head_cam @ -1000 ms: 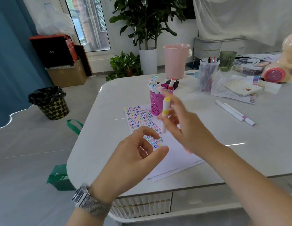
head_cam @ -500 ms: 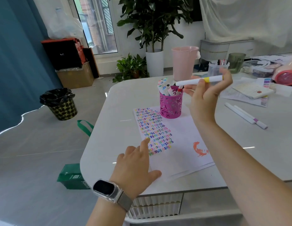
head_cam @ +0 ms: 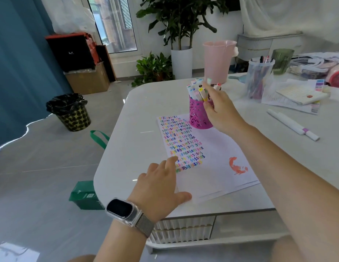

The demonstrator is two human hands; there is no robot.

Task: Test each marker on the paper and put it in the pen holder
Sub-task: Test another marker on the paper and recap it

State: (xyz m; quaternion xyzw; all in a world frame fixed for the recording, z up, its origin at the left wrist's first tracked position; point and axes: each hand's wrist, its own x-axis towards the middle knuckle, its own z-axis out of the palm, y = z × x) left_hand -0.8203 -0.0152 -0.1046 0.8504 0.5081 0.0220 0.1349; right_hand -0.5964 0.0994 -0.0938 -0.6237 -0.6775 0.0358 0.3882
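At the pink pen holder (head_cam: 199, 118), right hand (head_cam: 220, 112) pinches a yellow-banded marker (head_cam: 202, 93) among the markers. Left hand (head_cam: 161, 188), fingers spread, presses paper (head_cam: 212, 167) to desk (head_cam: 138, 129).

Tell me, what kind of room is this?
Probably a living room or home workspace used for crafts. A white table holds a pink pen holder full of markers and paper covered in colour tests, and a potted plant stands by the window.

perhaps "s" squiggles on paper (head_cam: 212, 167)
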